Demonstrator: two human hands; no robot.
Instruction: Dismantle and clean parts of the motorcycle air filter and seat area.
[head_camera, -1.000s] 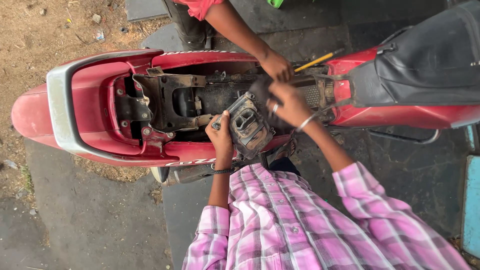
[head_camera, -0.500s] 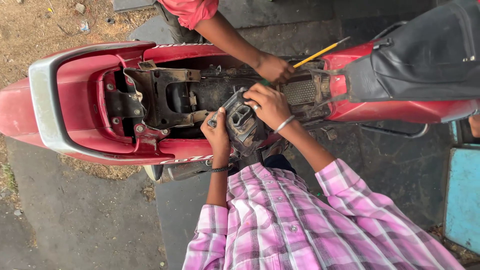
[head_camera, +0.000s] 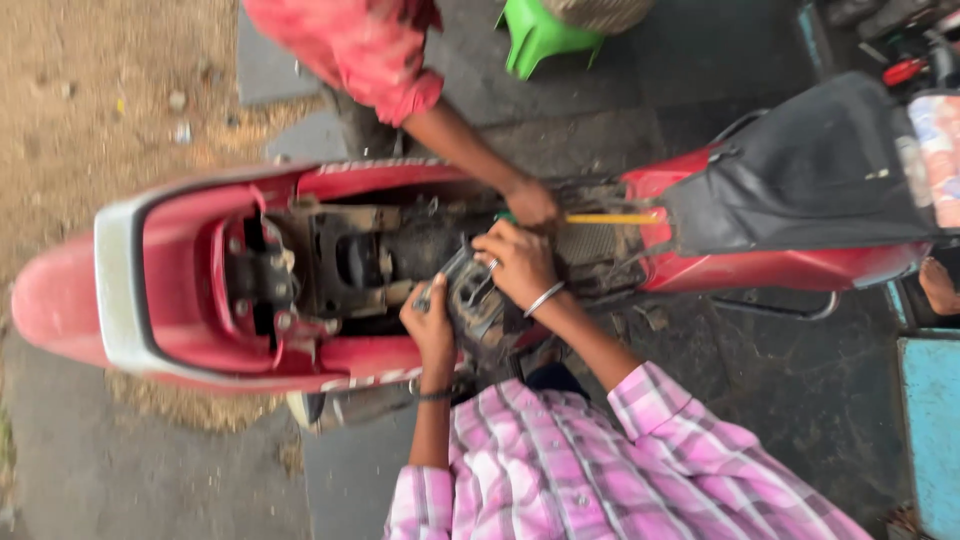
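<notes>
I have the grey plastic housing over the red scooter's open frame, left hand gripping its near-left edge, right hand clamped on top. I'd keep it level, clear of the co-worker's hand and yellow screwdriver.

A co-worker's hand and screwdriver crowd the scooter's open bay.

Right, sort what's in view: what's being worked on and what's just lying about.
In hand:
- grey engine part, gripped by left hand and right hand
- red scooter, body open
- co-worker's hand with yellow-handled screwdriver

Lying about:
- green stool
- blue box
</notes>
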